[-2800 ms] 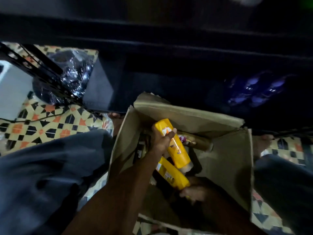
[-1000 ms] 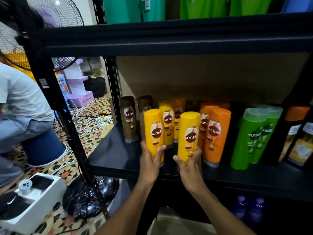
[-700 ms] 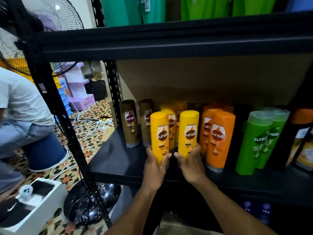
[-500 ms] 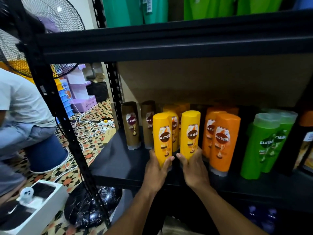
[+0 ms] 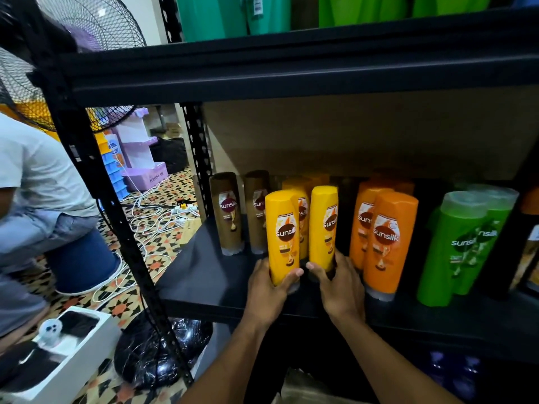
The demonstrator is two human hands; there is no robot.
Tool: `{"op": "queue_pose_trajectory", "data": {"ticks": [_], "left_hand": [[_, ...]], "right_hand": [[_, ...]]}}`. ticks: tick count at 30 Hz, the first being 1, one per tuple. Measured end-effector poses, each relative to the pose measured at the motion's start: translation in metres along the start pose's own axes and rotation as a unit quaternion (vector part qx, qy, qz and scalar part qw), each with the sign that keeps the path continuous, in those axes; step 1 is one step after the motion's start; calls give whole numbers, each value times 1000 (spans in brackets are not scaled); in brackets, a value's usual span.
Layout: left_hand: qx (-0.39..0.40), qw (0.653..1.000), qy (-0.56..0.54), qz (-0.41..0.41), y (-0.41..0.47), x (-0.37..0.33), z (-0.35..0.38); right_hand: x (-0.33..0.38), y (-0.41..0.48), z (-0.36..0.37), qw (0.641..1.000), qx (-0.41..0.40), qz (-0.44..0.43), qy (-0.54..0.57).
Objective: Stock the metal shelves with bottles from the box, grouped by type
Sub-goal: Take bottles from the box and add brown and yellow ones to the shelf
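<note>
My left hand [image 5: 267, 290] grips the base of a yellow bottle [image 5: 282, 234] standing cap-down on the black metal shelf [image 5: 204, 275]. My right hand [image 5: 339, 284] grips a second yellow bottle [image 5: 323, 225] just to its right. Both stand in front of more yellow bottles [image 5: 303, 205]. Two brown bottles [image 5: 227, 211] are to the left, orange bottles [image 5: 388, 237] and green bottles [image 5: 455, 246] to the right. A corner of the cardboard box [image 5: 294, 389] shows at the bottom, below the shelf.
The upper shelf [image 5: 291, 62] carries teal and green bottles. A black upright post [image 5: 96, 182] and a standing fan [image 5: 87, 33] are at left. A seated person [image 5: 35, 182], white cables [image 5: 151, 217] and a white box [image 5: 58, 345] occupy the patterned floor. Purple bottles [image 5: 455, 371] sit on the lowest shelf.
Both hands lifted the two yellow bottles out of the box and up to the shelf, then pushed them further in beside the other yellow ones.
</note>
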State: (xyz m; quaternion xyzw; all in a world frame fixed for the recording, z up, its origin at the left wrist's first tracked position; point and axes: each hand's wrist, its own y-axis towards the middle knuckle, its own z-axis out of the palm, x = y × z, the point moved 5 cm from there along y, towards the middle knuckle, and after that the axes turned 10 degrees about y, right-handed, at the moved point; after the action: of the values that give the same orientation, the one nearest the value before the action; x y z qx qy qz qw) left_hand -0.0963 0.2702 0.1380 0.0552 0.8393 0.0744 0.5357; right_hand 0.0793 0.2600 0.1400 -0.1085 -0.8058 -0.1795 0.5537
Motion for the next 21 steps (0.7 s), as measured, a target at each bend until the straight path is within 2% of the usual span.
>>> {"op": "queue_pose_trajectory", "data": {"ticks": [7, 14, 21], "left_hand": [[-3, 998, -64, -14, 0, 6, -6], [-32, 999, -37, -7, 2, 4, 1], [-52, 999, 1, 0, 7, 7, 6]], "right_hand": [[2, 0, 4, 999, -6, -2, -33], [-6, 5, 9, 994, 19, 14, -106], [-6, 4, 10, 994, 21, 10, -108]]}}
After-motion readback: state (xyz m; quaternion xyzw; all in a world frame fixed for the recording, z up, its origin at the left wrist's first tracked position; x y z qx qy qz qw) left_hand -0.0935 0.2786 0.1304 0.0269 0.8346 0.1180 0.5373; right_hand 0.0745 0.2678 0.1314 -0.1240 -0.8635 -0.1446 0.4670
